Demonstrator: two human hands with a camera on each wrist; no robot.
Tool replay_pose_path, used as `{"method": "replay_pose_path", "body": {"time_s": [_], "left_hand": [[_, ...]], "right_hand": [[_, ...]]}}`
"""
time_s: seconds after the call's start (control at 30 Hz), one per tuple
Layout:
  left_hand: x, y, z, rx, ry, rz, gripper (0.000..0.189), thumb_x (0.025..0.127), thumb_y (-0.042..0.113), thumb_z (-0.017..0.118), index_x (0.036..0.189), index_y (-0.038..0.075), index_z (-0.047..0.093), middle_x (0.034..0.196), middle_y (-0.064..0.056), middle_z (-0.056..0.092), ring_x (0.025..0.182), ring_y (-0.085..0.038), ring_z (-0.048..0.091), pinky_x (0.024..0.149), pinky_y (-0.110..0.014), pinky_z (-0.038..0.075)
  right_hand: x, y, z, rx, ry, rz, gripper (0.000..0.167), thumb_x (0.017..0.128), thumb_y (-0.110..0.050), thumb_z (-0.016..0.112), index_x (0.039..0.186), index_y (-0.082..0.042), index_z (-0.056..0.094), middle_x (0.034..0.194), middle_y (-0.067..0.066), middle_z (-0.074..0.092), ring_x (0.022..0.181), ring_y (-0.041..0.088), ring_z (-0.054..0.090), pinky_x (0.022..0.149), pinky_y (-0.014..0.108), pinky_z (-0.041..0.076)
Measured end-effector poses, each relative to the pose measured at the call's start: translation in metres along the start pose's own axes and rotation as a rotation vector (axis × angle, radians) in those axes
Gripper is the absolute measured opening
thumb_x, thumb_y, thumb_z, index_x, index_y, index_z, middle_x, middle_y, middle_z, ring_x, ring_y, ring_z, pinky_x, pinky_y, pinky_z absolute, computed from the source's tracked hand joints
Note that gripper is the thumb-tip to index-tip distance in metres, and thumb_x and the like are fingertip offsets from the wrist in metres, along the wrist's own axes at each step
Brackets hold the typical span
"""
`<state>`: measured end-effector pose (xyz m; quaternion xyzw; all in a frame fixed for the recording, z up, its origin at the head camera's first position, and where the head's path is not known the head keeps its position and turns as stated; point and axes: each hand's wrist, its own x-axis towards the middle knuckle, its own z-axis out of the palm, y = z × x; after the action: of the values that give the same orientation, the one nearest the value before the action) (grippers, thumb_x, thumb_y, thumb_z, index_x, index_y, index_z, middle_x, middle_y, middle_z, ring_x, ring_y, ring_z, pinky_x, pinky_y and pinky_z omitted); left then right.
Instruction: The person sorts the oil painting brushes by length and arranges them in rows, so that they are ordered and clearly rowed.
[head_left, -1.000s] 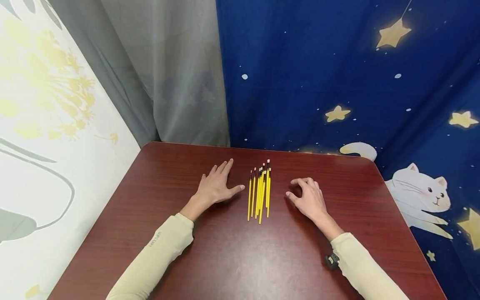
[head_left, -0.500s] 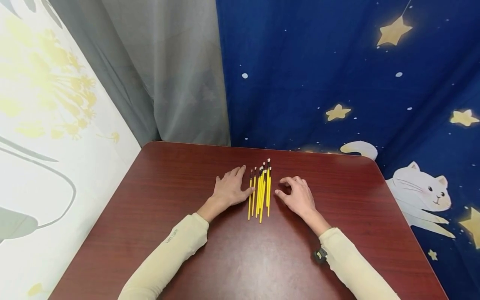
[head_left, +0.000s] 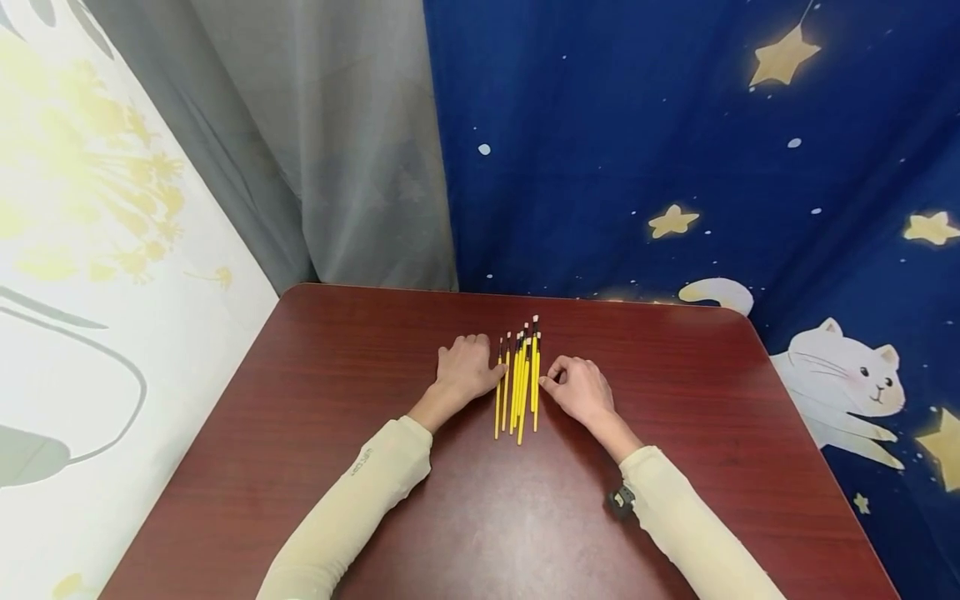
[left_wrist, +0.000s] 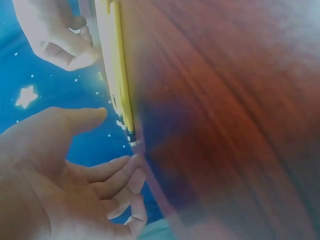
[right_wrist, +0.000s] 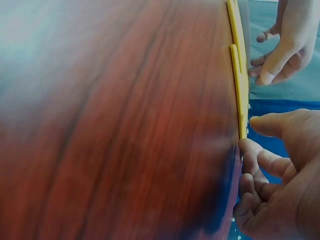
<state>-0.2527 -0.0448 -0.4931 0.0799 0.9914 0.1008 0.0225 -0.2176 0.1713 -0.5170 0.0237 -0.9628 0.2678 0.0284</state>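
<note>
Several yellow-handled paintbrushes [head_left: 519, 392] with black ferrules and pale tips lie side by side on the table, bristles toward the far edge. On their left is my left hand [head_left: 467, 367], palm down, its thumb reaching over or against the leftmost brush. My right hand [head_left: 581, 390] stands close on the other side, fingers loosely bent, thumb tip near the rightmost brush; contact is unclear. In the left wrist view, a gap shows between thumb and fingers of the left hand [left_wrist: 55, 165] beside the brushes [left_wrist: 120, 65]. The right hand [right_wrist: 285, 170] also shows thumb and fingers apart.
The dark red wooden table [head_left: 360, 358] has rounded far corners. Behind it hang a grey curtain [head_left: 375, 167] and a blue starry curtain [head_left: 600, 150]. A pale patterned wall [head_left: 90, 333] borders the left. A small black device [head_left: 621, 502] sits at the right wrist.
Both hands have moved inward toward the paintbrushes, the left to the right and the right to the left. Their fingers have bent more. The brushes appear to lie as before.
</note>
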Motion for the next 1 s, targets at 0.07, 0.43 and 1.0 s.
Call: {"method": "replay_pose_path", "body": {"time_s": [0.07, 0.43, 1.0], "left_hand": [[0.002, 0.001, -0.001, -0.003, -0.013, -0.007, 0.055, 0.097, 0.050, 0.071, 0.127, 0.004, 0.066, 0.118, -0.014, 0.073, 0.113, -0.032, 0.067, 0.105, -0.060, 0.049], [0.008, 0.003, -0.004, -0.017, -0.156, -0.038, 0.039, 0.100, 0.039, 0.065, 0.067, 0.017, 0.063, 0.065, -0.003, 0.061, 0.075, -0.027, 0.063, 0.102, -0.060, 0.049], [0.010, 0.011, 0.000, -0.007, -0.171, -0.070, 0.027, 0.094, 0.040, 0.070, 0.082, 0.016, 0.070, 0.083, -0.006, 0.070, 0.089, -0.031, 0.069, 0.107, -0.064, 0.045]], "right_hand": [[0.002, -0.002, 0.001, 0.007, -0.012, 0.017, 0.020, 0.093, -0.039, 0.080, 0.085, -0.023, 0.071, 0.073, -0.002, 0.064, 0.071, 0.018, 0.059, 0.063, 0.035, 0.045], [0.009, -0.008, 0.004, -0.029, -0.031, 0.038, 0.021, 0.092, -0.034, 0.077, 0.080, -0.021, 0.067, 0.071, -0.002, 0.067, 0.062, 0.021, 0.059, 0.059, 0.036, 0.045], [0.016, -0.019, 0.000, -0.144, -0.141, 0.080, 0.022, 0.090, -0.036, 0.070, 0.076, -0.021, 0.062, 0.073, 0.000, 0.066, 0.068, 0.022, 0.062, 0.057, 0.038, 0.044]]}}
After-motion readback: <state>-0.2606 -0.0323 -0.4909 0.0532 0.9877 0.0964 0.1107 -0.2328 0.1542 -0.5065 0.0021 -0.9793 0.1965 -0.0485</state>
